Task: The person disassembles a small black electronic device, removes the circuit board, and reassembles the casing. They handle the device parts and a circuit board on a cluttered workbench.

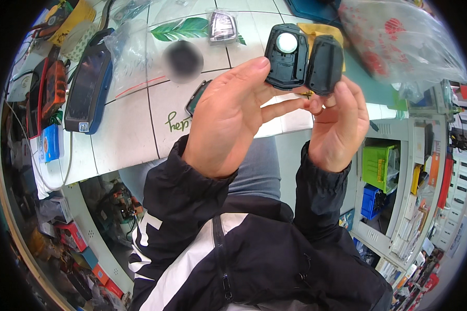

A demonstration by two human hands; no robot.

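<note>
Above the table's front part, my left hand (pixel 220 116) pinches one black half of a car key fob (pixel 294 65) between thumb and fingers. A shiny round coin battery (pixel 287 43) sits in its upper part. In my right hand (pixel 342 122) is the other half, a dark key fob cover (pixel 325 65), held upright close beside the first. The fingertips of both hands nearly meet below the two pieces. Partly hidden behind my left hand lies a dark-rimmed object with a greenish face (pixel 195 98). A yellow item (pixel 321 32) shows behind the fob halves.
A bagged key fob (pixel 223 27) lies at the back of the white table (pixel 129 140). On the left are a blue-black handheld device (pixel 90 83) and an orange tool (pixel 54 88). A printed plastic bag (pixel 404 39) fills the back right. Shelves with green bins (pixel 377 165) stand at right.
</note>
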